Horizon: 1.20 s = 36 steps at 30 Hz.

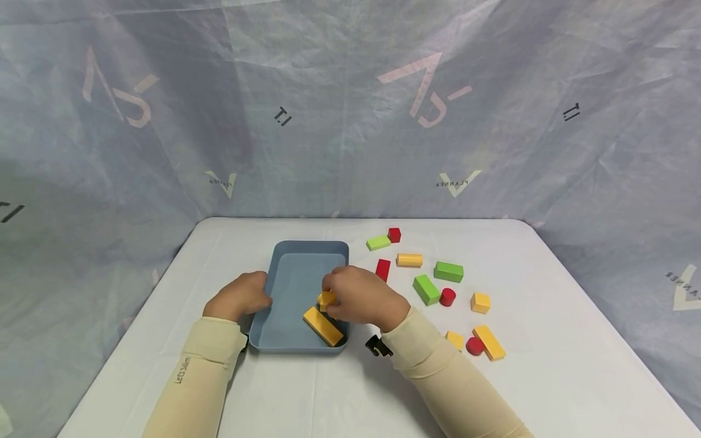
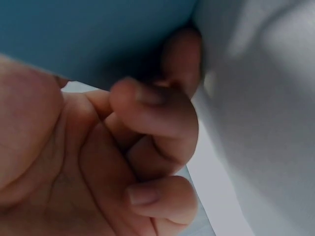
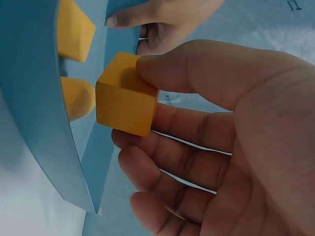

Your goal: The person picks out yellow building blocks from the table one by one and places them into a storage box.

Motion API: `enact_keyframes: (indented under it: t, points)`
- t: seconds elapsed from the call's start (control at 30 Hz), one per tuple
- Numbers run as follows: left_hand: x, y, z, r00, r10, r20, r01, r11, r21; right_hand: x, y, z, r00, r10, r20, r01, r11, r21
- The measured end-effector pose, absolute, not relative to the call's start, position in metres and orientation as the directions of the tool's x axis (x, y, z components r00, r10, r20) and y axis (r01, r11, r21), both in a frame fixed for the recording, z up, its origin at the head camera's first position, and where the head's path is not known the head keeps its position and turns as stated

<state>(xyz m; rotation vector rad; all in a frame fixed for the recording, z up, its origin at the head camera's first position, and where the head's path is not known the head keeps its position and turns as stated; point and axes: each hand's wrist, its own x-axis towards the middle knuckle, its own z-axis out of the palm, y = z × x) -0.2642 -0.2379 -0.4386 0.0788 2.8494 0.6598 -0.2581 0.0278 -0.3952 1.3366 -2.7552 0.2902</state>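
A blue-grey tray (image 1: 290, 280) lies on the white table. My left hand (image 1: 239, 297) grips its left side, the thumb over the rim and curled fingers (image 2: 162, 118) against the outer wall in the left wrist view. Over the tray's right part, my right hand (image 1: 368, 297) pinches a yellow cube (image 3: 125, 105) between thumb and fingers. Inside the tray, a long yellow block (image 1: 323, 326) lies at the near right corner. A yellow piece with a rounded end (image 3: 78, 98) shows beside the cube in the right wrist view, mostly hidden by the hand in the head view.
To the tray's right lie green blocks (image 1: 448, 272), a light green block (image 1: 378, 243), a red cube (image 1: 394, 235), a red bar (image 1: 383, 270), red cylinders (image 1: 447, 297), a yellow cylinder (image 1: 409, 260), yellow cubes (image 1: 480, 302) and a yellow bar (image 1: 490, 342). A printed grey curtain (image 1: 339, 152) hangs behind.
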Motion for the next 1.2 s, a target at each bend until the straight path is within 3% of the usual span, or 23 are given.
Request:
enact_keyframes:
  t: [1.2]
  points:
    - [-0.265, -0.239, -0.439, -0.975, 0.099, -0.197, 0.001, 0.896, 0.445, -0.247, 0.015, -0.403, -0.608, -0.792, 0.06, -0.792, 0.601, -0.107]
